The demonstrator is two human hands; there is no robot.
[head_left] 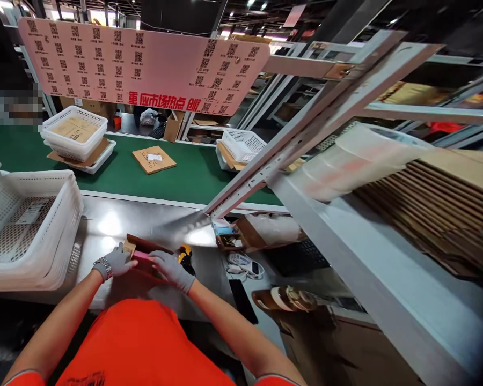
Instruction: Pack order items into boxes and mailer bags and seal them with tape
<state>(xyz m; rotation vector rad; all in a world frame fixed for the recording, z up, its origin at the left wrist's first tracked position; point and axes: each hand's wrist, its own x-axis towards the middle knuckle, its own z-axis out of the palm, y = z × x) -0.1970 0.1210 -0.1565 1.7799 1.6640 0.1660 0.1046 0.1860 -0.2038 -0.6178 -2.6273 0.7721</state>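
head view: pinching the open carton [129,247] with the left hand [119,262], touching the pink item [144,259] inside with the right hand [172,268], unclear whether gripping; likely seating it, next needing steady pressure.

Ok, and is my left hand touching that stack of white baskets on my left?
Apart: the head view shows a strip of bare metal tabletop between the left hand and the stack of white baskets.

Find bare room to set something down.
Bare: green belt between flat carton and far-right baskets; steel tabletop between near-left baskets and box. Crowded: right of the right hand, with yellow-black object and white cables.
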